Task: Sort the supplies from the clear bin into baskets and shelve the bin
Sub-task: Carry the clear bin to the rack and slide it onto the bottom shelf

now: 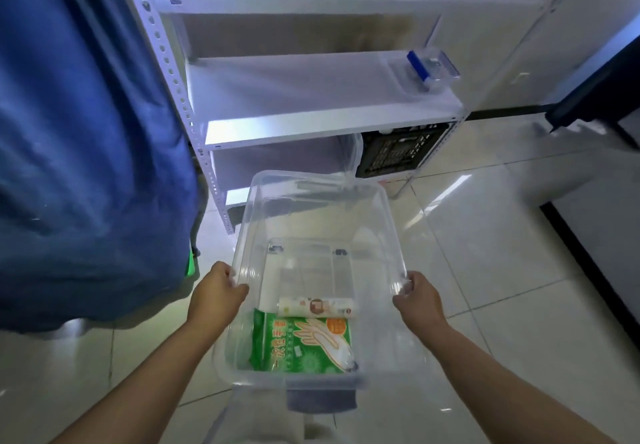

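I hold the clear bin (313,201) in front of me above the floor. My left hand (216,293) grips its left rim and my right hand (417,296) grips its right rim. Inside, at the near end, lies a green pack of disposable gloves (301,345) with a small white roll-shaped pack (317,306) just beyond it. The far half of the bin holds nothing. A grey handle (322,397) hangs at the bin's near edge. A black basket (401,152) sits on the bottom shelf, under the middle board.
A white metal shelf unit (311,125) stands ahead. A small clear box with blue clips (426,69) sits at the right of its middle shelf. A large blue cloth (86,132) hangs at the left. Glossy floor tiles (519,270) spread to the right.
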Action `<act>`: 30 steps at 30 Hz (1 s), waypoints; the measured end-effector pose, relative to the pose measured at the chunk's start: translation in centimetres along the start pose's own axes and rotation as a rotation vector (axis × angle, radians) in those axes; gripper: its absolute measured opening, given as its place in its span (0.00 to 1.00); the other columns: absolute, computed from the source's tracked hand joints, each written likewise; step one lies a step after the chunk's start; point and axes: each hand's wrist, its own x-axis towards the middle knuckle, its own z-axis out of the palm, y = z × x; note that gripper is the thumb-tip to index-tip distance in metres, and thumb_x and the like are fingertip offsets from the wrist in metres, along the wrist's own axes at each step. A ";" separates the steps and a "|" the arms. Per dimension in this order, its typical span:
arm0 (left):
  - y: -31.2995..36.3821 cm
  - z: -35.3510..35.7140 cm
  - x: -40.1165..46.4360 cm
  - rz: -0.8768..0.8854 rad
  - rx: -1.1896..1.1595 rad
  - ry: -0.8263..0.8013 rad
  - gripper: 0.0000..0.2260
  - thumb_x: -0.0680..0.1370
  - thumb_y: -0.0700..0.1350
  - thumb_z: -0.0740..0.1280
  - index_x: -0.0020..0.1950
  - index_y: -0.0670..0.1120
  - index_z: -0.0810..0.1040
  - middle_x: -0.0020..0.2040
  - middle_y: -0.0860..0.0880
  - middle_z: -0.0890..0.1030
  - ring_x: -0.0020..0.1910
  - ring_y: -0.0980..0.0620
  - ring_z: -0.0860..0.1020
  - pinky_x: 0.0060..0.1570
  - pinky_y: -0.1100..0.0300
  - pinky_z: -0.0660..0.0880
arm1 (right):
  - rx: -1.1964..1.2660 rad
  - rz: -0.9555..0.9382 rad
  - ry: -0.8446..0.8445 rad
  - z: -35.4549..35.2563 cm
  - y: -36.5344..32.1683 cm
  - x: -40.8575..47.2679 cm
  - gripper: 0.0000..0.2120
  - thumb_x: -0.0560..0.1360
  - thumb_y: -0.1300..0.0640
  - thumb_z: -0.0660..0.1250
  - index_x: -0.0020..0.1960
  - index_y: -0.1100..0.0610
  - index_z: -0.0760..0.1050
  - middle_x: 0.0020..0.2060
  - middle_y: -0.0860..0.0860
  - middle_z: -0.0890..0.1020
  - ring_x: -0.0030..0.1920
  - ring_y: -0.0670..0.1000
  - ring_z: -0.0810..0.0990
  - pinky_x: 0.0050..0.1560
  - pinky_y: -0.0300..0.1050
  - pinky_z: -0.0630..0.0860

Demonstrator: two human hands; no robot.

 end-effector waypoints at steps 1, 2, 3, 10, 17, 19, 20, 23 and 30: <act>0.5 0.0 1.6 -0.008 0.000 -0.003 0.08 0.70 0.41 0.68 0.45 0.45 0.71 0.35 0.48 0.76 0.34 0.49 0.74 0.30 0.59 0.64 | 0.004 0.013 0.001 0.4 -0.9 1.4 0.19 0.68 0.65 0.67 0.58 0.57 0.72 0.40 0.51 0.76 0.37 0.48 0.75 0.34 0.39 0.69; 0.9 -0.2 3.3 -0.015 0.002 -0.006 0.08 0.70 0.41 0.68 0.45 0.46 0.70 0.34 0.49 0.76 0.33 0.50 0.74 0.29 0.60 0.64 | 0.005 0.025 0.003 0.7 -1.8 2.6 0.19 0.68 0.65 0.67 0.59 0.57 0.72 0.40 0.51 0.76 0.37 0.47 0.75 0.32 0.38 0.69; 1.3 -0.2 4.7 -0.021 0.007 -0.006 0.08 0.70 0.41 0.68 0.44 0.46 0.70 0.33 0.49 0.75 0.32 0.52 0.74 0.28 0.61 0.64 | 0.001 0.029 0.002 1.1 -2.7 3.7 0.20 0.68 0.66 0.67 0.59 0.57 0.71 0.40 0.49 0.75 0.36 0.45 0.74 0.31 0.37 0.68; 2.5 1.0 13.8 -0.086 0.014 0.005 0.08 0.70 0.39 0.68 0.42 0.45 0.70 0.32 0.48 0.75 0.31 0.51 0.73 0.29 0.61 0.64 | -0.050 -0.027 -0.005 4.3 -7.3 12.3 0.22 0.68 0.68 0.65 0.62 0.60 0.71 0.43 0.51 0.76 0.42 0.50 0.74 0.42 0.39 0.66; 1.7 4.4 21.2 -0.159 0.031 0.076 0.08 0.70 0.39 0.68 0.39 0.44 0.69 0.31 0.47 0.75 0.29 0.50 0.72 0.29 0.59 0.64 | -0.087 -0.068 -0.041 8.7 -9.2 21.6 0.23 0.68 0.68 0.64 0.63 0.61 0.71 0.44 0.52 0.76 0.45 0.52 0.75 0.48 0.41 0.69; 1.2 5.5 22.9 -0.165 0.030 0.097 0.07 0.70 0.40 0.68 0.40 0.44 0.69 0.31 0.47 0.75 0.29 0.50 0.72 0.29 0.58 0.64 | -0.085 -0.088 -0.054 10.2 -9.2 24.1 0.23 0.68 0.69 0.64 0.63 0.61 0.71 0.43 0.52 0.76 0.44 0.52 0.75 0.47 0.41 0.68; 0.8 6.2 23.7 -0.171 0.020 0.113 0.07 0.71 0.40 0.69 0.41 0.44 0.70 0.32 0.47 0.76 0.30 0.50 0.72 0.31 0.57 0.64 | -0.076 -0.102 -0.062 11.0 -9.2 25.4 0.23 0.69 0.69 0.64 0.63 0.61 0.71 0.43 0.52 0.76 0.43 0.52 0.74 0.46 0.41 0.68; -0.4 8.4 25.9 -0.187 -0.034 0.163 0.08 0.72 0.40 0.69 0.46 0.44 0.71 0.35 0.45 0.77 0.31 0.50 0.73 0.31 0.58 0.65 | -0.049 -0.156 -0.048 13.6 -8.8 28.9 0.23 0.69 0.69 0.64 0.64 0.61 0.71 0.42 0.51 0.75 0.41 0.51 0.74 0.46 0.40 0.67; -1.9 11.8 31.1 -0.196 -0.148 0.277 0.08 0.72 0.39 0.69 0.48 0.46 0.73 0.39 0.42 0.80 0.34 0.46 0.75 0.36 0.61 0.69 | -0.037 -0.249 -0.017 18.8 -8.9 35.9 0.23 0.69 0.67 0.65 0.63 0.58 0.71 0.39 0.47 0.73 0.37 0.45 0.72 0.43 0.38 0.67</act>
